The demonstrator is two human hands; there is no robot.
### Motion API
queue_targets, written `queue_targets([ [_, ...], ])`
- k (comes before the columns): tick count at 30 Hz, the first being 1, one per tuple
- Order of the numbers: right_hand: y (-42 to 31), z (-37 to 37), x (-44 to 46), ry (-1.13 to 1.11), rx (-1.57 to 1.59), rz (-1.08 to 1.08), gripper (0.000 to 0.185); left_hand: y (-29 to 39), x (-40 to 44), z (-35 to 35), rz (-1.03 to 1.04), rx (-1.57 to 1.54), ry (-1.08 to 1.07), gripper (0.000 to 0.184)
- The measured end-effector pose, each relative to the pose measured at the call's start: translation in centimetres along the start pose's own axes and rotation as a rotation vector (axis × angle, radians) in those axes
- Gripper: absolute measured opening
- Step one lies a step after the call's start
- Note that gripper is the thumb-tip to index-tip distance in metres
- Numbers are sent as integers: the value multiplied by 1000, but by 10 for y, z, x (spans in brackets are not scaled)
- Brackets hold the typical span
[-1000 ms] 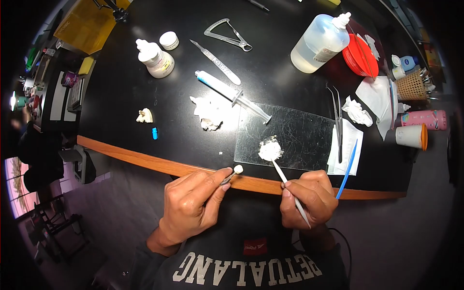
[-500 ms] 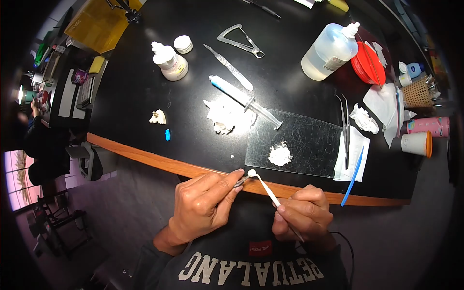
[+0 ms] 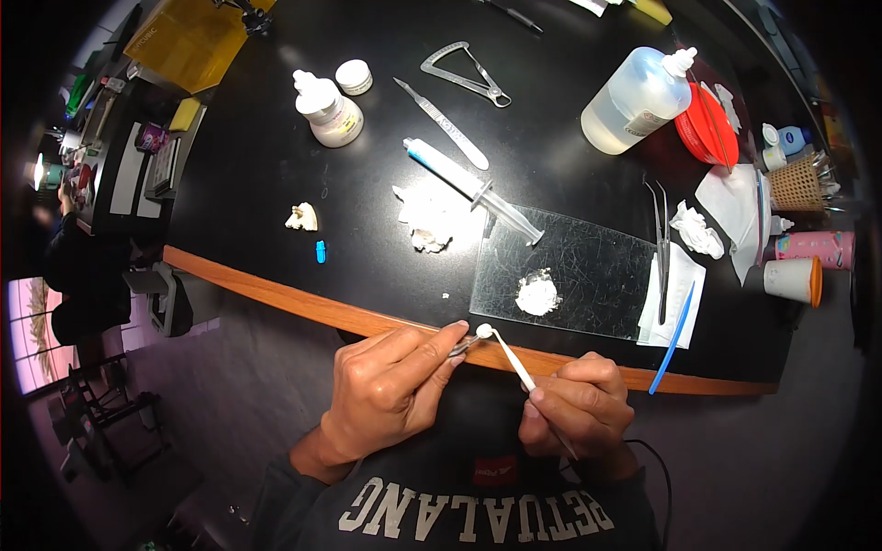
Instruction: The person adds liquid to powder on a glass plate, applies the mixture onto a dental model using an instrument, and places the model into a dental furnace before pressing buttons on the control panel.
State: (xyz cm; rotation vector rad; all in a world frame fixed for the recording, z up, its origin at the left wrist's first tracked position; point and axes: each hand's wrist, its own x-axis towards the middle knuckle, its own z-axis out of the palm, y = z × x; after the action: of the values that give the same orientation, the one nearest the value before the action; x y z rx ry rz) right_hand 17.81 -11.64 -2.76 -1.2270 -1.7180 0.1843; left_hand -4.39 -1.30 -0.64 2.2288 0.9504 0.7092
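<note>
My left hand point(image 3: 390, 390) is closed on a small metal holder point(image 3: 463, 346) that has a little white piece point(image 3: 484, 331) at its end, over the table's wooden edge. Between the fingers of my right hand point(image 3: 579, 409) is a thin white stick point(image 3: 514, 360), its tip against the white piece. Beyond them, white paste point(image 3: 537, 292) lies on a scratched glass plate point(image 3: 597, 266). The plunger of a syringe point(image 3: 469, 188) reaches over that plate, with a white crumpled lump point(image 3: 427, 216) to its left.
At the back stand a white bottle point(image 3: 329, 110) and a large clear bottle point(image 3: 634, 101). A scalpel point(image 3: 441, 124) and metal caliper point(image 3: 467, 78) lie behind the syringe. Tweezers point(image 3: 661, 257) and a blue stick point(image 3: 672, 340) rest at the right. A person point(image 3: 73, 266) is at the far left.
My right hand has brought the white stick's tip from the paste on the glass to the white piece in the holder. The camera's view has shifted slightly.
</note>
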Motion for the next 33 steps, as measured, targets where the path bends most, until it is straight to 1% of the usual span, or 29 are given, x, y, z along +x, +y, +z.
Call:
queue_targets([
  [14, 0, 1, 1, -4, -1, -10, 22, -2, -1, 1, 2, -8, 9, 33],
  [26, 3, 3, -1, 35, -12, 0, 24, -4, -1, 0, 16, -14, 9, 36],
  [29, -3, 1, 3, -14, -9, 40, 26, -5, -1, 1, 21, -23, 23, 36],
  [33, -2, -1, 4, -18, -8, 30, 26, -5, -2, -1, 8, -22, 4, 37],
])
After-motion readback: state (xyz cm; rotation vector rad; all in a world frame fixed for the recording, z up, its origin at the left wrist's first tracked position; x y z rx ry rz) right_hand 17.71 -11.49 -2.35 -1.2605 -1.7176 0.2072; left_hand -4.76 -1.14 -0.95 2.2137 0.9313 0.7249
